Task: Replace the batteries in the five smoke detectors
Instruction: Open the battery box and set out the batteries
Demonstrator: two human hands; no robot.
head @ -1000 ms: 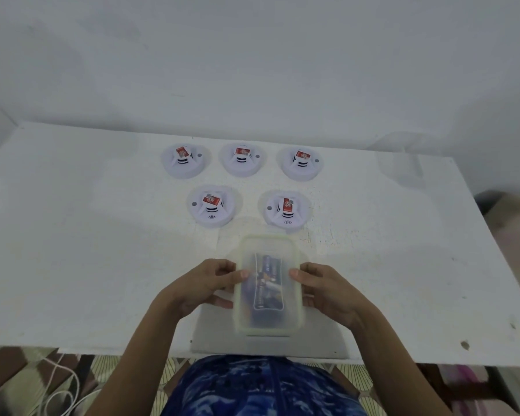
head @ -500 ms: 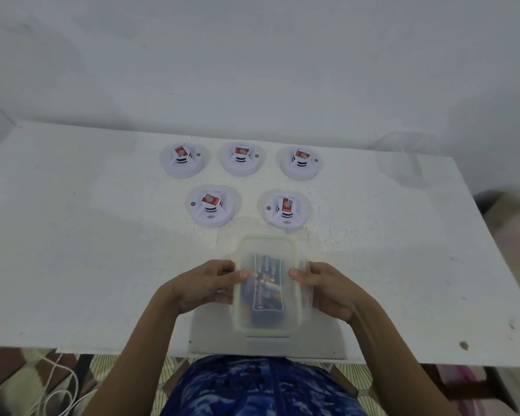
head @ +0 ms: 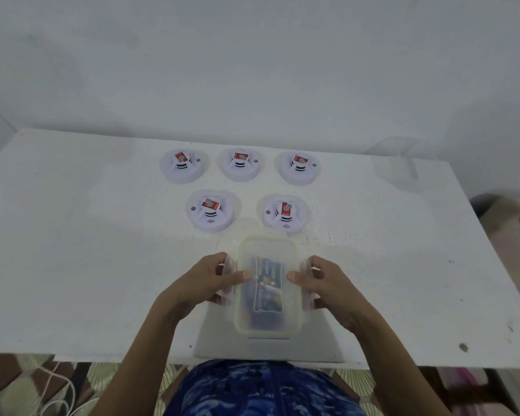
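Left hand (head: 201,283): the thumb lies flat on the lid of the clear plastic box (head: 267,322). The fingers are curled round the left side latch (head: 229,267), which stands swung out from the box wall. Right hand (head: 327,283): mirror grip, with the thumb on the lid and the fingers curled round the right side latch (head: 306,267), also swung out.

The box lies between the two hands with its lid on. I cannot tell whether it rests on the white table (head: 72,250) or is raised off it. Under the lid, between the thumbs, a dark blue battery pack (head: 269,285) lies lengthwise.

Beyond the fingertips the five smoke detectors (head: 240,165) stand on the table, apart from both hands:
- Near row: near-left detector (head: 212,211) beyond the left hand, near-right detector (head: 284,214) just past the box's far end.
- Far row: three, from far-left detector (head: 182,166) to far-right detector (head: 297,168).

Each detector bears a red label on top.

Behind the wrists is a blue patterned garment (head: 252,388). White cables (head: 57,397) lie below the left forearm.
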